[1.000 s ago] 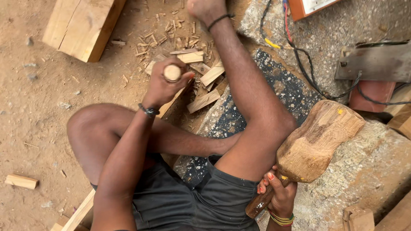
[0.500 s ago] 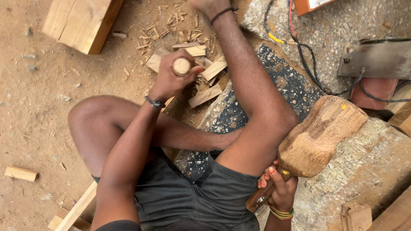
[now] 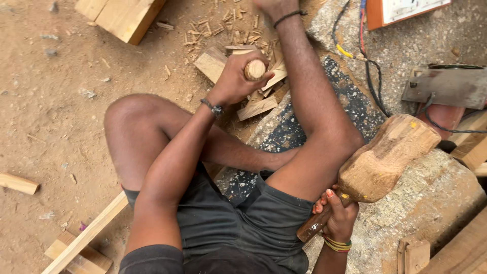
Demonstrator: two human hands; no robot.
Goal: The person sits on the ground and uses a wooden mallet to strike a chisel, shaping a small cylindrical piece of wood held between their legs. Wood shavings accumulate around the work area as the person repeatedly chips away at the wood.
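Left hand [image 3: 234,81] was wrapped tight around the round-topped wooden chisel handle [image 3: 254,69], held upright over the wood offcuts [image 3: 256,104], while the right hand [image 3: 337,218] gripped the mallet [image 3: 383,160] low and well to the right, its head tilted up-right

A thick timber block [image 3: 122,18] lies on the dirt ahead of my knee; a short offcut [image 3: 18,183] sits far left; black cables [image 3: 373,76] cross the stone slab [image 3: 436,203] toward an orange box [image 3: 401,11].

Tan wooden mallet [image 3: 386,157], dark grey shorts [image 3: 238,228], speckled black-and-white slab [image 3: 350,101], reddish-brown dirt floor [image 3: 50,101].
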